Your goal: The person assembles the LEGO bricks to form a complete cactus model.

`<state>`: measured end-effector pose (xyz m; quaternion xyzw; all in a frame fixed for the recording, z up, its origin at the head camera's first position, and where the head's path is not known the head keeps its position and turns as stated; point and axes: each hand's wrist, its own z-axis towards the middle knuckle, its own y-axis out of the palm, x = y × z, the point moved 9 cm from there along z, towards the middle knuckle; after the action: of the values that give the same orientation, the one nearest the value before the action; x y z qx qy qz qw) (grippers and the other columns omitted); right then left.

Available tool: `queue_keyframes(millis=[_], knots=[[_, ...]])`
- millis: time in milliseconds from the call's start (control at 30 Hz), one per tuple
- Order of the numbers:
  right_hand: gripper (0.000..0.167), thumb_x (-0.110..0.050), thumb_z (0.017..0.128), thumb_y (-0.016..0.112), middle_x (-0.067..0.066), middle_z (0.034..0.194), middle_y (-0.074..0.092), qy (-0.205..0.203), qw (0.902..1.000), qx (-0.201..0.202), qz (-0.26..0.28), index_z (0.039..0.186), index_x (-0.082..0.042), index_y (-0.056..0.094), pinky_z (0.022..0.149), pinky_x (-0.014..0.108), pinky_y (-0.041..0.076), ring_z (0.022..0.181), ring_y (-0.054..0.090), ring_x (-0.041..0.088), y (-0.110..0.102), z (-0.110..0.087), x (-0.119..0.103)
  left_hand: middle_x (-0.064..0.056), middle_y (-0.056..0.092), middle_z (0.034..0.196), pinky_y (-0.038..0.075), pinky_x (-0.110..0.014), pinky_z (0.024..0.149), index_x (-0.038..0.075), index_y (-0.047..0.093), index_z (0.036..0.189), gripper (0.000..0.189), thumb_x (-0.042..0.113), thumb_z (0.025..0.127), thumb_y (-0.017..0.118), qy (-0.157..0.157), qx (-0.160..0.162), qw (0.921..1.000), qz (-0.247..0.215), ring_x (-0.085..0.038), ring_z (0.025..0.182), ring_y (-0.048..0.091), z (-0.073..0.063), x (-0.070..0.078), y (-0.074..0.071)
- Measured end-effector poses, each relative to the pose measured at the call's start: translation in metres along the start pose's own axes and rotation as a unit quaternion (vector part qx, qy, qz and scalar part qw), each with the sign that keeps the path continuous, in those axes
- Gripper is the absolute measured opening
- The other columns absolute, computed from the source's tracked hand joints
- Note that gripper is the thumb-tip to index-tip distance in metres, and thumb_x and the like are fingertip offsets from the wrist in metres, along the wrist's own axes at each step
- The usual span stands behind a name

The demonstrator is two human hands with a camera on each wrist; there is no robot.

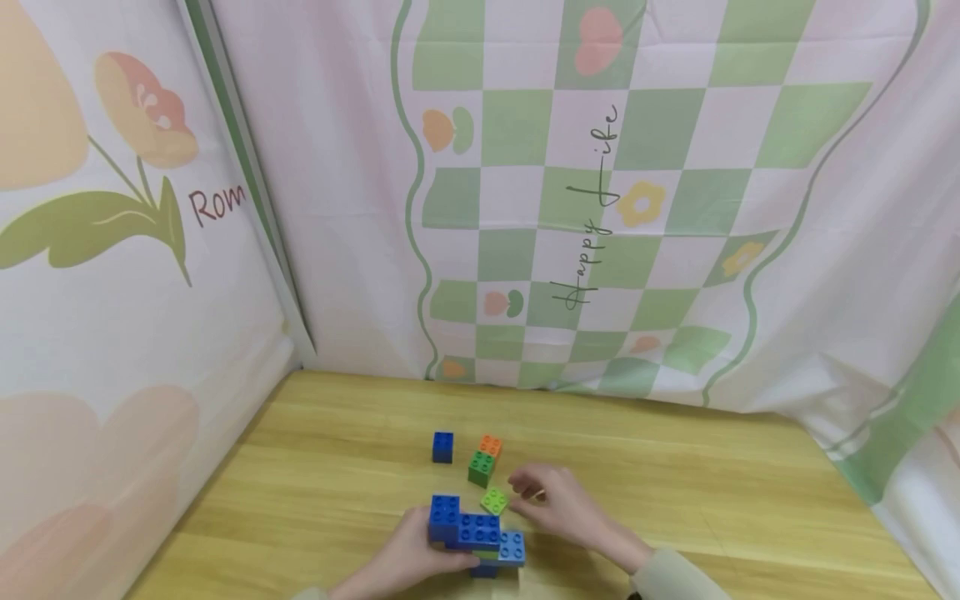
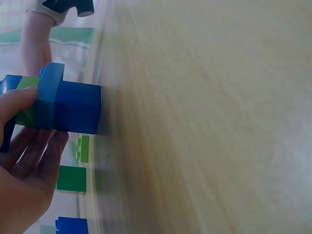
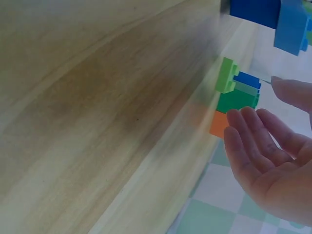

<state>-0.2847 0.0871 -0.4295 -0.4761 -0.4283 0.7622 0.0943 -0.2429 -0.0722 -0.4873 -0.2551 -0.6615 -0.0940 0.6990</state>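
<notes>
Perhaps the brick stack [image 1: 478, 529], overhanging leftward at the near side of the counter [image 1: 675, 467], might twist apart if the left hand [image 1: 408, 550], fingers curled round it, squeezed unevenly; the right hand [image 1: 558, 500], fingers loosely curved and holding nothing, could knock the lime brick [image 1: 493, 501] just left of it into the green brick [image 1: 481, 468].

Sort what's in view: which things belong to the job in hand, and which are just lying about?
In the job:
- brick assembly, gripped by the left hand
- lime brick, loose near the right hand

Lying about, though possibly spare parts:
- green brick
- orange brick
- separate blue brick
</notes>
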Motion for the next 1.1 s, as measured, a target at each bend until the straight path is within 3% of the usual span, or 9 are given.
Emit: queue_keyframes(millis=[633,1100], knots=[[0.033,-0.017,0.079,0.082,0.009,0.093,0.071,0.049,0.9971,-0.051,-0.029,0.103,0.000,0.068,0.067,0.020,0.055,0.080,0.065,0.015,0.022,0.016,0.012,-0.002,0.075,0.116,0.055,-0.015,0.088,0.017,0.066,0.121,0.044,0.022,0.081,0.082,-0.007,0.002,1.0000,-0.006,-0.004,0.102,0.070,0.000,0.002,0.001],[0.026,-0.014,0.076,0.081,0.004,0.087,0.069,0.055,0.9949,-0.072,-0.045,0.097,-0.005,0.070,0.063,0.016,0.050,0.075,0.058,0.006,0.031,0.021,0.014,-0.002,0.074,0.118,0.054,-0.015,0.089,0.018,0.066,0.123,0.045,0.022,0.081,0.082,-0.005,0.006,1.0000,-0.001,-0.002,0.104,0.069,0.000,0.004,0.001]])
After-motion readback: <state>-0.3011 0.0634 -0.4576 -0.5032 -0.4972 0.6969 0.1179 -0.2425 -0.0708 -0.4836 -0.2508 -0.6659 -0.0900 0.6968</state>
